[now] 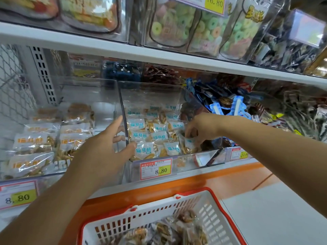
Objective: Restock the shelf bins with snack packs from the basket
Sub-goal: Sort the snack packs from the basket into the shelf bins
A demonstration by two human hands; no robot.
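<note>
A clear middle shelf bin (154, 92) holds several snack packs with blue labels (155, 131). My left hand (106, 147) grips the bin's left wall, thumb inside and fingers outside. My right hand (200, 129) reaches into the bin's right side and pinches one blue-label snack pack (189, 144). A white basket with a red rim (210, 209) sits below, with several snack packs (164, 230) in it.
The left bin (85, 92) holds orange-label packs (35, 144). A bin of blue-wrapped sweets (224, 103) stands to the right. Price tags (155, 168) hang on the bin fronts. An upper shelf (123, 50) carries bags of ring candies (178, 27). An orange ledge (194, 181) runs below.
</note>
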